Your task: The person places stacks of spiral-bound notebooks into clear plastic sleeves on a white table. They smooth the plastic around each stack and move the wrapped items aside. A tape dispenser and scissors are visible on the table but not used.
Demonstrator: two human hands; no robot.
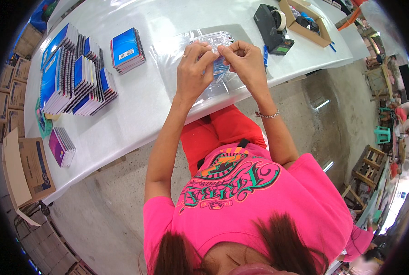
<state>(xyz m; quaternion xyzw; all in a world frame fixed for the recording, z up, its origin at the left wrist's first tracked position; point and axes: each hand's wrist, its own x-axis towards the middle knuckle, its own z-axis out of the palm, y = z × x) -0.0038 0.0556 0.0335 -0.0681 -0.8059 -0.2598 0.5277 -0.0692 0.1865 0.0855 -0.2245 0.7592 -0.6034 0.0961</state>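
Observation:
My left hand (196,68) and my right hand (244,62) meet over the table, thumbs and fingertips pinched close together. What lies between the fingertips is too small to make out. Beneath them lies a see-through plastic sheet or bag (165,64), wrinkled and shiny. Under the hands is a flat pack (220,37) with a pale, patterned top and some blue, partly hidden by my fingers. Left of the plastic rests a short stack of blue spiral notebooks (126,48). A blue pen or cutter (265,56) lies beside my right wrist.
Many spiral notebooks (57,82) are piled on the left of the white table (135,105), with a small purple stack (61,145) nearer. A black tape dispenser (272,32) and an open cardboard box (321,39) stand at the right. Cartons (32,165) flank the table's left edge.

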